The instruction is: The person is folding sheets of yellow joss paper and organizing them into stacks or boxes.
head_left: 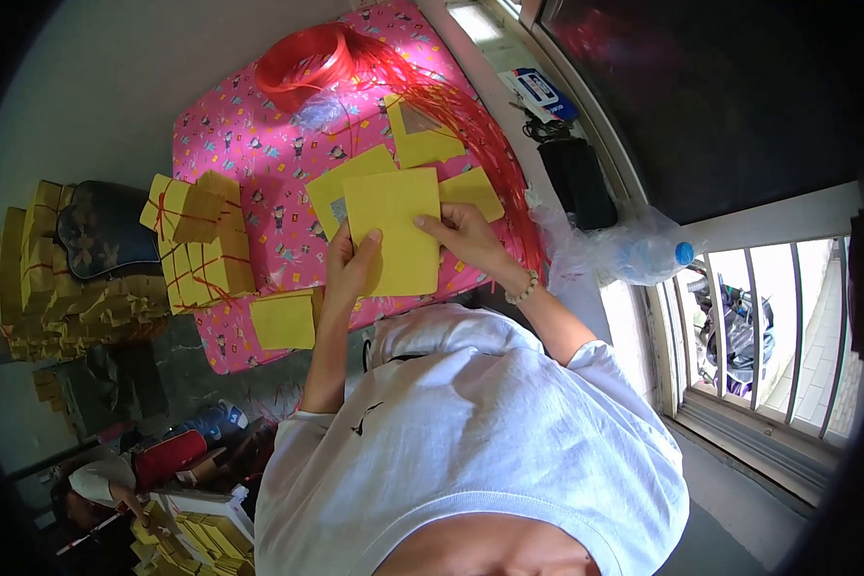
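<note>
Between my two hands is a rectangular stack of yellow paper (394, 216), held up over the pink patterned cover. My left hand (352, 259) grips its left edge, thumb on the front face. On the opposite edge, my right hand (467, 236) closes with its thumb near the upper right; a beaded bracelet circles that wrist. The fingers behind the paper are hidden. Partly covered by the held stack lies a yellow paper piece with a silvery patch (339, 209). More yellow paper (476, 192) rests just beyond my right hand.
Red plastic strands (394, 72) trail from a red ring-shaped tub (298, 67) down the right side. Tied yellow bundles (197, 240) stand at left. A clear plastic bottle with a blue cap (648, 252) lies by the barred window. Another person (106, 480) sits at lower left.
</note>
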